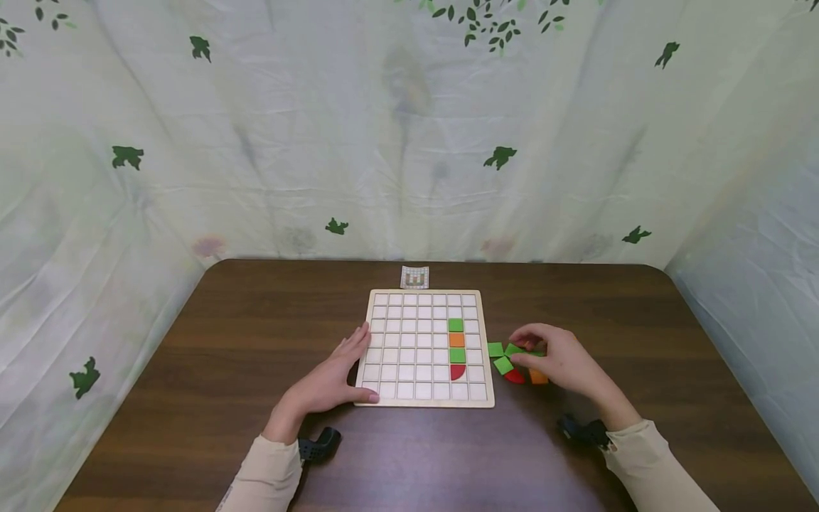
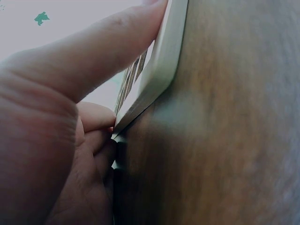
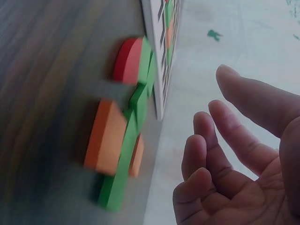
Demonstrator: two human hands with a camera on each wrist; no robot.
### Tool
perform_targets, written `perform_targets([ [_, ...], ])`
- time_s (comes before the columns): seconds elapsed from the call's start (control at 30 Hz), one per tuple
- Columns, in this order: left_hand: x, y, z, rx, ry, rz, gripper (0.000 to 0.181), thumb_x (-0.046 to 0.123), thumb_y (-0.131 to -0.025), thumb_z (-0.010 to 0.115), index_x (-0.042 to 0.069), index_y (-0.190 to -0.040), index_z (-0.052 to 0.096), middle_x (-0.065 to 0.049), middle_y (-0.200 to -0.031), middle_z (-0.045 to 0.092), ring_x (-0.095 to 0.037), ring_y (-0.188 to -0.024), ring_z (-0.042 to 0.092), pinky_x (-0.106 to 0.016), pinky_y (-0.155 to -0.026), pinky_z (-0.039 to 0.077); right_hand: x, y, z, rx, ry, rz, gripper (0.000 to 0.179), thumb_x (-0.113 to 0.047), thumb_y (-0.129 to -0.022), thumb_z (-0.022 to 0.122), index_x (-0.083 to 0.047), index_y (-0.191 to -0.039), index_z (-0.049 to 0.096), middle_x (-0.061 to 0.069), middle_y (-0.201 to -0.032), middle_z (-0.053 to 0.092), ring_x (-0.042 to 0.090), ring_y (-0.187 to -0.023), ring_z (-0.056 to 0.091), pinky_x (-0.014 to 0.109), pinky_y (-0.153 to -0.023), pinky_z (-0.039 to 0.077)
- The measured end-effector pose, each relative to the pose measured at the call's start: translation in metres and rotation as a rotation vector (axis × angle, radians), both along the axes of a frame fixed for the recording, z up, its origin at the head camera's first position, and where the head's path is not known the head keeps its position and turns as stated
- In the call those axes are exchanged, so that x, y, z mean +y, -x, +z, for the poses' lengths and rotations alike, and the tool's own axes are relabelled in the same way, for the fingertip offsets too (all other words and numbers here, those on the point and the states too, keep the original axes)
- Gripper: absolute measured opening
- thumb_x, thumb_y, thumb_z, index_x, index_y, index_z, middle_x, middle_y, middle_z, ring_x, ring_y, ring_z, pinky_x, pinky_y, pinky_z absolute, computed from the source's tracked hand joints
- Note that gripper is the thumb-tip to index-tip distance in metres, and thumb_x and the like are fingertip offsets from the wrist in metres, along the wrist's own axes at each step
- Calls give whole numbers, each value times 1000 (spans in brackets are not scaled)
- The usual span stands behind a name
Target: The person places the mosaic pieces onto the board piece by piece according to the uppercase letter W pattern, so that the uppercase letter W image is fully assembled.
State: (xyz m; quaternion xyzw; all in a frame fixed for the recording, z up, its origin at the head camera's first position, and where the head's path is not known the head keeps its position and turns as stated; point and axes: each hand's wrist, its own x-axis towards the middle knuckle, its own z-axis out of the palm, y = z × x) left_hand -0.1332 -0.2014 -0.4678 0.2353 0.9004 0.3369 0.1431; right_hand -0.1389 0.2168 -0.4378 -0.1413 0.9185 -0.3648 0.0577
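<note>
A pale wooden board (image 1: 406, 338) with a grid of white squares lies on the table. In one column toward its right side sit a green square (image 1: 455, 325), an orange square (image 1: 456, 340), another green square and a red quarter-round block (image 1: 458, 372). My left hand (image 1: 329, 373) rests along the board's left edge, thumb over the near corner and fingers extended along the side. Over a small pile of blocks right of the board hovers my right hand (image 1: 559, 358). Its fingers are loosely bent, thumb apart, holding nothing. The right wrist view shows orange (image 3: 101, 136), green (image 3: 112, 191) and red blocks (image 3: 128, 61) below it.
A small printed card (image 1: 414, 277) lies just beyond the board's far edge. The dark wooden table (image 1: 269, 313) meets a light curtain (image 1: 269, 142) with leaf and bird prints at its back. Dark bands (image 1: 320, 446) circle both wrists.
</note>
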Motion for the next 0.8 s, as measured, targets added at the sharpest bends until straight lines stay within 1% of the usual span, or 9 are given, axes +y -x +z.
perform_targets([
  [0.2, 0, 1, -1, 5, -3, -3, 112, 42, -81, 84, -1, -159, 15, -10, -169, 2, -29, -154, 1, -52, -123, 11, 17, 0, -2, -16, -8, -37, 32, -25, -90, 78, -9, -116, 71, 3, -106, 70, 19, -91, 59, 33, -74, 52],
  [0.3, 0, 1, -2, 6, 2, -2, 112, 43, -81, 83, 0, -159, 15, -10, -169, 2, -29, -154, 1, -51, -123, 11, 25, -1, -3, -26, -30, -51, 32, -24, -90, 77, -7, -117, 70, 4, -107, 70, 20, -91, 58, 35, -76, 52],
  [0.4, -1, 1, -2, 2, 5, 3, 113, 43, -81, 83, 0, -159, 15, -10, -169, 2, -29, -154, 1, -51, -123, 12, 33, -1, -4, -35, -43, -51, 32, -24, -91, 77, -7, -117, 70, 5, -109, 70, 22, -93, 58, 39, -81, 52],
  [0.53, -1, 1, -1, 0, 6, 6, 113, 42, -81, 83, 0, -159, 15, -10, -169, 2, -29, -154, 1, -51, -123, 12, 43, -1, -5, -51, -40, -43, 33, -24, -91, 77, -7, -118, 69, 6, -112, 70, 22, -95, 59, 41, -84, 52],
  [0.7, -1, 1, 0, 7, 4, -2, 112, 42, -82, 83, 0, -159, 14, -10, -169, 2, -29, -154, 1, -50, -123, 11, 54, 1, -10, -80, -34, -11, 34, -20, -90, 77, -6, -120, 69, 6, -112, 69, 22, -95, 58, 40, -84, 52],
  [0.8, -1, 0, 0, 6, 5, -6, 112, 42, -82, 83, -1, -159, 14, -10, -169, 1, -29, -154, 0, -50, -123, 11, 57, 2, -13, -92, -55, 6, 36, -18, -88, 79, -6, -120, 68, 6, -113, 69, 21, -95, 57, 39, -83, 52],
])
